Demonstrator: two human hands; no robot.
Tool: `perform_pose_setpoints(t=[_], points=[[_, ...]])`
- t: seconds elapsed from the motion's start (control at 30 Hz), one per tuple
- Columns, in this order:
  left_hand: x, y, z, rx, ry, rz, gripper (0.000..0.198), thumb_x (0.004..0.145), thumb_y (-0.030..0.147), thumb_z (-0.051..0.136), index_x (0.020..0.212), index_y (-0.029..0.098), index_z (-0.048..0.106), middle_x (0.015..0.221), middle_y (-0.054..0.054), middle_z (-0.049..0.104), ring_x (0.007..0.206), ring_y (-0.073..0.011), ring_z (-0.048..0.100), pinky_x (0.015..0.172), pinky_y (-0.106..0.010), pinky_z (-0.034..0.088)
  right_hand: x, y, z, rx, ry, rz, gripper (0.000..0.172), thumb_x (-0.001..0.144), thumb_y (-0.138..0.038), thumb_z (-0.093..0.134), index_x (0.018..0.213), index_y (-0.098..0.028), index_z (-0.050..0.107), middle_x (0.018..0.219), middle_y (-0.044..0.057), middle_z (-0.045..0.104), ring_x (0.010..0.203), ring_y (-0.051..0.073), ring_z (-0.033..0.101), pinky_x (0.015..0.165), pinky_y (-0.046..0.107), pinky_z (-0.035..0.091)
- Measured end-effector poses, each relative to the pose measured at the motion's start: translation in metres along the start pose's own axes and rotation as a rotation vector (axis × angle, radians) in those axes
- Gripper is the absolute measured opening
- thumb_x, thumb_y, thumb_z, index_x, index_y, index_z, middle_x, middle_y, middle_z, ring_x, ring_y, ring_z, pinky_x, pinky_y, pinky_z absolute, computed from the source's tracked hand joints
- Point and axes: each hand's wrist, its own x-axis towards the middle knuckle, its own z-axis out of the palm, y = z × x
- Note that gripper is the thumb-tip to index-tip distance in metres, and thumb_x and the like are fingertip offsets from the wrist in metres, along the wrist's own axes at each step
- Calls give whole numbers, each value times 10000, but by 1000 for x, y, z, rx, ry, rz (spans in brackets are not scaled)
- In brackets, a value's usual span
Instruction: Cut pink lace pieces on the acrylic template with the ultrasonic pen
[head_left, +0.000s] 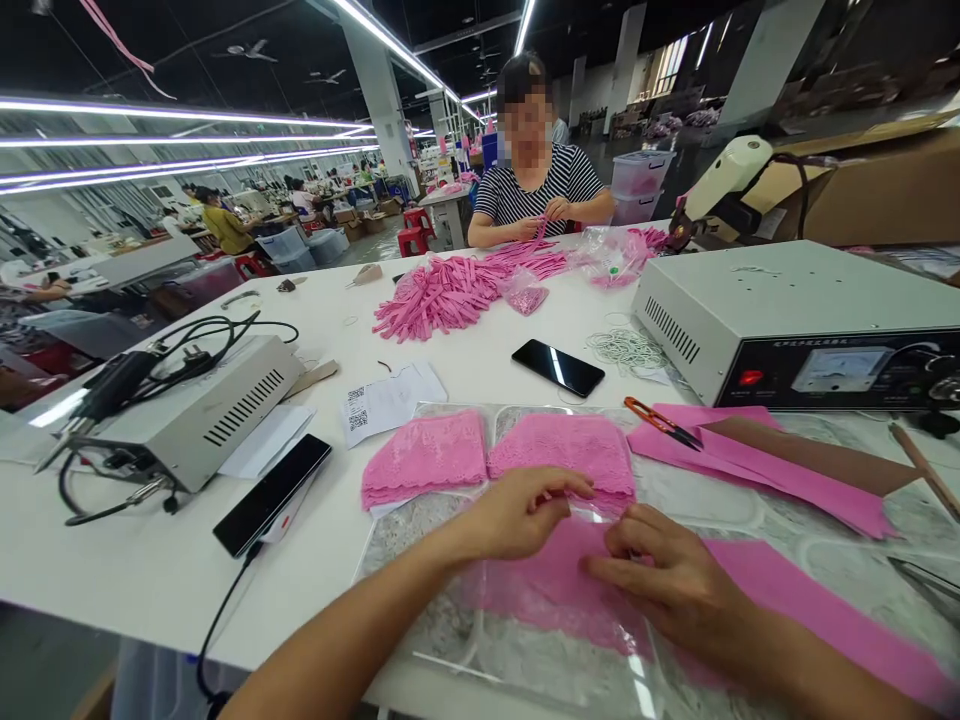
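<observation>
Two stacks of pink lace pieces, a left stack (426,455) and a right stack (566,450), lie side by side on a clear plastic sheet (420,560). Pink fabric (547,570) lies flat in front of them, beneath both hands. My left hand (525,510) hovers at the front edge of the right stack, its fingers bent. Close by on the right, my right hand (652,565) has its fingers curled over the pink fabric. Whatever either hand may pinch is too small to make out.
Orange-handled snips (664,423) rest on pink strips (757,465) at right. Two phones, one black (559,367) and one cabled (272,495), lie on the table. Metal boxes stand left (217,400) and right (810,310). Across the table, a person (536,190) handles pink straps (442,295).
</observation>
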Motion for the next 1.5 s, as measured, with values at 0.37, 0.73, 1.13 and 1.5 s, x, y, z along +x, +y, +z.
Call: perform_pose_setpoints(t=[0.37, 0.73, 1.13, 1.5], points=[[49, -9, -10, -246, -576, -201, 118, 700, 121, 638, 788, 173, 698, 589, 58, 606, 478, -79, 546, 509, -192, 446, -10, 6, -4, 154, -11, 49, 330, 905, -65, 480, 1091, -267, 664, 918, 60, 687, 780, 168, 664, 660, 263, 557], [27, -11, -9, -335, -372, -258, 383, 727, 505, 721, 793, 134, 651, 507, 46, 556, 470, -82, 535, 529, -202, 409, 2, -20, 5, 879, -89, 1179, 255, 691, -373, 716, 803, -178, 596, 602, -49, 462, 550, 115, 434, 510, 234, 369], [33, 4, -14, -308, -565, -427, 515, 690, 491, 780, 1090, 186, 669, 768, -3, 676, 421, -71, 571, 445, -181, 327, 4, -17, 6, 873, -148, 1073, 238, 754, -396, 600, 661, -180, 636, 618, -28, 432, 598, 130, 326, 559, 270, 261], [30, -9, -5, -348, -342, -462, 368, 630, 473, 764, 709, 140, 631, 412, 66, 508, 369, -82, 489, 443, -196, 325, 2, -17, 6, 877, -124, 1289, 285, 663, -441, 605, 785, -189, 546, 494, -107, 333, 389, 58, 220, 394, 233, 195]])
